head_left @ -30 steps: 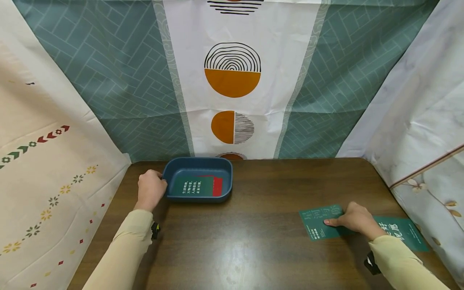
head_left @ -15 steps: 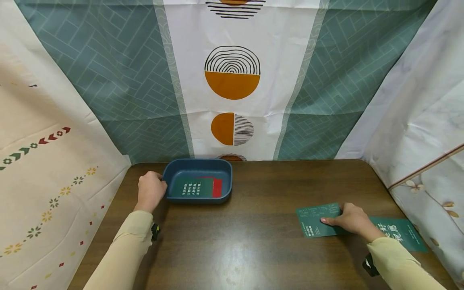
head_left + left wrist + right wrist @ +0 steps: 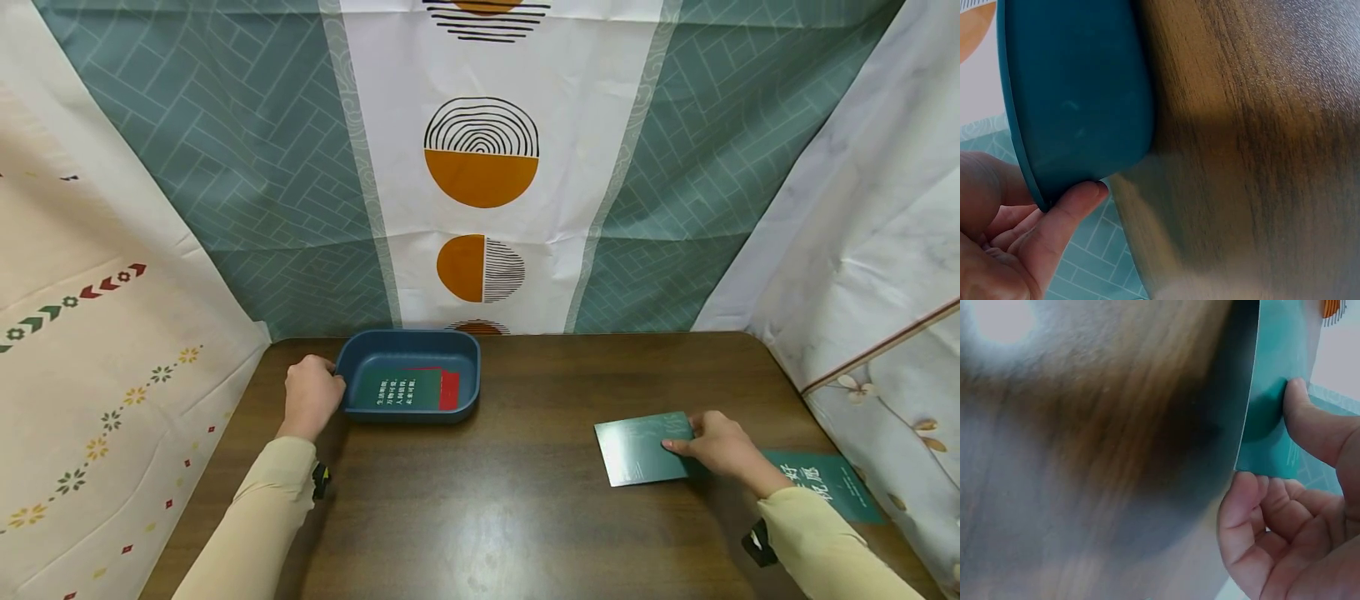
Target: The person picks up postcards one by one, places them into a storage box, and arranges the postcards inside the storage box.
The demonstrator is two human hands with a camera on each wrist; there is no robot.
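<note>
My left hand [image 3: 311, 395] pinches the left edge of a blue tray [image 3: 471, 392] at the table's back left; in the left wrist view the thumb lies against its outer wall [image 3: 1079, 94]. Inside the tray lie a green card [image 3: 408, 390] with white writing and a red card [image 3: 449, 391] partly under it. On the right, my right hand [image 3: 723, 450] pinches a green card [image 3: 637, 450] by its right end, thumb on top and fingers under the edge. Glare covers much of its face, and it is tilted off the table.
Another green card [image 3: 832, 483] with white characters lies at the table's right edge, partly hidden behind my right wrist. The brown wooden table [image 3: 480, 483] ends at a patterned cloth [image 3: 480, 167] at the back. White cloths hang along both sides.
My right hand has lifted the green card off the table, tilted it and shifted it slightly left. The left hand and the tray stay where they were.
</note>
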